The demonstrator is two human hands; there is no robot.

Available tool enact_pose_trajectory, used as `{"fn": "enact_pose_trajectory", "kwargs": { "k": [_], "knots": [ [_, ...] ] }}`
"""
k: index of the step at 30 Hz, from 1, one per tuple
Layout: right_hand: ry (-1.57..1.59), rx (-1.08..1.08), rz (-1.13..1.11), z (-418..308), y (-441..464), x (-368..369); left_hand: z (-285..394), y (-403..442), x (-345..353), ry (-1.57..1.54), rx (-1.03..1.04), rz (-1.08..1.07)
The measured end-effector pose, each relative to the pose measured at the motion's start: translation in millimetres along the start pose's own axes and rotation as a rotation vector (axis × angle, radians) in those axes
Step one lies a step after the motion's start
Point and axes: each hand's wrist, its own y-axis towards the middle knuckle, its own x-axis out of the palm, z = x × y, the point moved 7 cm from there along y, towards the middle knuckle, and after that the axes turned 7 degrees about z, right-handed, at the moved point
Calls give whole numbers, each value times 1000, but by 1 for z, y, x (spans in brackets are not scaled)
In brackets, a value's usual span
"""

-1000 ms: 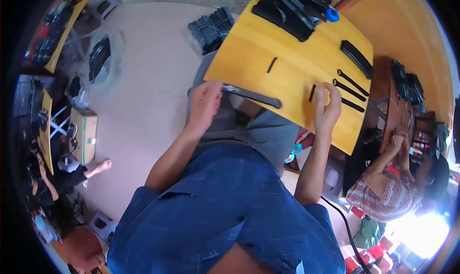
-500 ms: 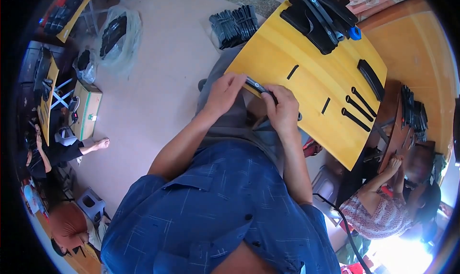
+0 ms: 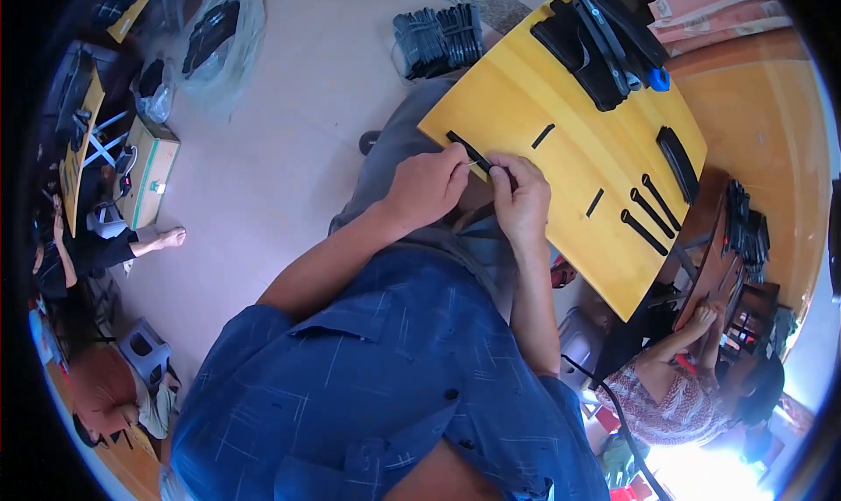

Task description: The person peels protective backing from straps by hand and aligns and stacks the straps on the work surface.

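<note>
A black strap (image 3: pixel 467 148) lies across the near left edge of the yellow board (image 3: pixel 613 278). Its lower end is in the closed fingers of my right hand (image 3: pixel 523 194). My left hand (image 3: pixel 425 187) is closed beside it, pinching a small thin thing too small to name, right at the strap. Two short black strips (image 3: pixel 543 136) lie apart on the board. Several black straps with looped ends (image 3: pixel 644 232) rest at its right, near a thick black bundle (image 3: pixel 677 165). A pile of black and grey straps (image 3: pixel 600 50) is at the far end.
Bundled dark straps (image 3: pixel 438 41) lie on the floor beyond the board. A wooden box (image 3: pixel 151 175) and plastic bags (image 3: pixel 210 45) are at the left. One person (image 3: pixel 670 387) works at the right; others sit at the left. A black cable (image 3: pixel 618 405) runs near my right arm.
From reaching over the board, my right hand came in to the strap beside my left hand. The strap has turned over, its printed side now out of sight. The view has shifted.
</note>
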Motion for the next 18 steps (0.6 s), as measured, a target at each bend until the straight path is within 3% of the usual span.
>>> {"fn": "enact_pose_trajectory", "kwargs": {
  "k": [1,18],
  "knots": [
    [56,80,-1,4,-1,1,-1,0,-1,1,-2,0],
    [69,77,4,1,-5,2,3,3,6,4,-1,-69]
  ]
}}
